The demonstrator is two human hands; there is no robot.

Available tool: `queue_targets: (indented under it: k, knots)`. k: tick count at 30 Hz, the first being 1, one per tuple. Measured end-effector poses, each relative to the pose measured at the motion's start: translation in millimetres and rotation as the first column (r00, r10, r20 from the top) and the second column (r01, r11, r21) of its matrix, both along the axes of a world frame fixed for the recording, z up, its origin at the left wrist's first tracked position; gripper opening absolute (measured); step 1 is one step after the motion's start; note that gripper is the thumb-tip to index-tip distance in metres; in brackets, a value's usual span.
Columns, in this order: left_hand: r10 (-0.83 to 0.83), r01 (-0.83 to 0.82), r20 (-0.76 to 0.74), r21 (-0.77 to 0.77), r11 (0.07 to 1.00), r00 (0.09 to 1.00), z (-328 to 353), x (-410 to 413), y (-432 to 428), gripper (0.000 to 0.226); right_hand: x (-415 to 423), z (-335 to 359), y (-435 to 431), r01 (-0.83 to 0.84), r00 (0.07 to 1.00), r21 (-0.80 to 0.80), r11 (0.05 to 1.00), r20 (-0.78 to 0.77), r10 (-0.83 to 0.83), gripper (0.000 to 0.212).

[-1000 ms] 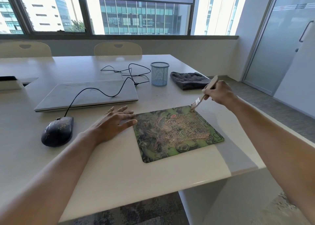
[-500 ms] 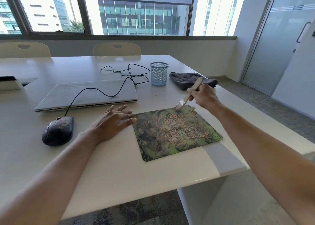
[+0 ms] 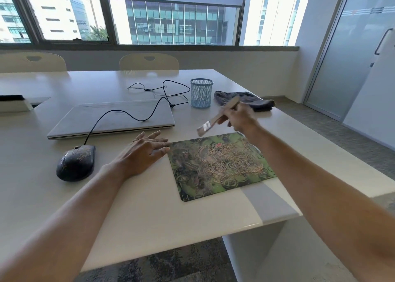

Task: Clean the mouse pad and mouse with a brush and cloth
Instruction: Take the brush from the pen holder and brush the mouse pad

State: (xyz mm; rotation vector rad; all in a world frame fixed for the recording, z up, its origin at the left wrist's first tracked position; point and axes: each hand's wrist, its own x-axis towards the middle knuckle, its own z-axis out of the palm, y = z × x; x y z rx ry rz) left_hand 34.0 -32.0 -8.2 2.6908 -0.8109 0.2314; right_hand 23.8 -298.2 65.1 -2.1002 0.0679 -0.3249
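Wooden-handled brush (image 3: 222, 113), glossy table (image 3: 149, 207), wire-mesh cup (image 3: 201, 93), soft cloth (image 3: 254, 101)

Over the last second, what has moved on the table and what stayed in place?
The right hand, gripping the brush, swept leftward along the far edge of the mouse pad, from its right corner toward the middle. The left hand stayed flat at the pad's left edge; mouse and cloth did not move.

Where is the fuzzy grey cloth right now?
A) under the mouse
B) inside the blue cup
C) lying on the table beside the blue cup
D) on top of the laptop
C: the grey cloth lies flat on the table beside the blue mesh cup, not inside it.
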Motion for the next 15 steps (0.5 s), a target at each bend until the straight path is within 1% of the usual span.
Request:
queue_targets:
  k: [3, 6, 10, 15]
  knots:
    - [-0.003, 0.003, 0.001, 0.008, 1.000, 1.000, 0.9, -0.6, 0.4, 0.085, -0.9, -7.4, 22.5, -0.083, 0.995, -0.020, 0.996, -0.060, 0.082, 0.026]
    - [0.001, -0.001, -0.003, 0.016, 1.000, 1.000, 0.7, -0.3, 0.6, 0.086, 1.0, -13.3, 22.2, -0.078, 0.995, -0.040, 0.996, -0.064, 0.075, 0.031]
    - [0.007, -0.007, -0.007, 0.025, 1.000, 1.000, -0.2, 1.1, 1.3, 0.086, 1.1, -10.0, -5.9, -0.004, 0.998, -0.132, 0.991, -0.061, -0.004, 0.031]
    - [0.007, -0.006, -0.012, 0.028, 1.000, 1.000, 0.7, 0.2, 0.7, 0.087, 0.3, -7.2, -62.7, 0.188, 0.975, -0.208, 0.960, -0.076, -0.207, 0.030]
